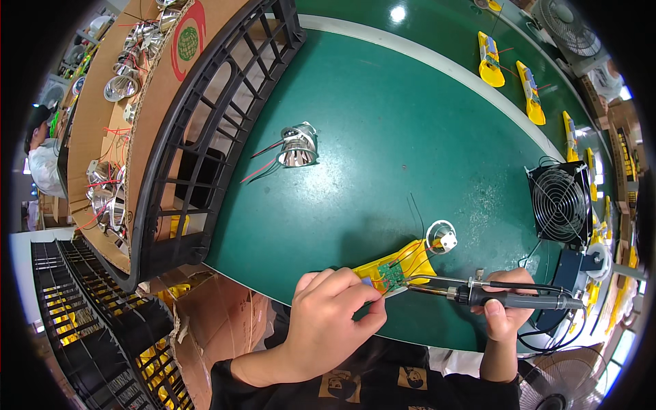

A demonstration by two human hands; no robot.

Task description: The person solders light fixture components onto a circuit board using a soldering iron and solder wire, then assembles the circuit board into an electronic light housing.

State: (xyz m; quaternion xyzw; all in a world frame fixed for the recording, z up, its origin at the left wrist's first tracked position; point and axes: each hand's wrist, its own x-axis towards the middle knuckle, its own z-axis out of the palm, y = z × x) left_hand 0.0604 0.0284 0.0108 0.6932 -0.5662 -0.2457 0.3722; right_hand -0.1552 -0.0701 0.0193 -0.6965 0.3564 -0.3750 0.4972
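My right hand [506,307] grips a soldering iron [526,299] with a dark grey handle and a thin feed tube along its top. The iron's tip points left and meets the edge of a small green circuit board [391,275]. That board lies in a yellow plastic housing [362,272] on the table's near edge. Over the housing's left part, my left hand [335,321] pinches a thin wire by the board, thumb and forefinger together. Thin wires link the board to a reflector cup [441,238] with a white base, just beyond the housing.
Another silver reflector [298,145] with red and black wires lies on the green table [369,102]. At left, a black crate [229,96] and a cardboard box [154,130] of reflectors stand. A small black fan [560,203] is at right. More yellow housings [490,60] lie beyond the pale strip.
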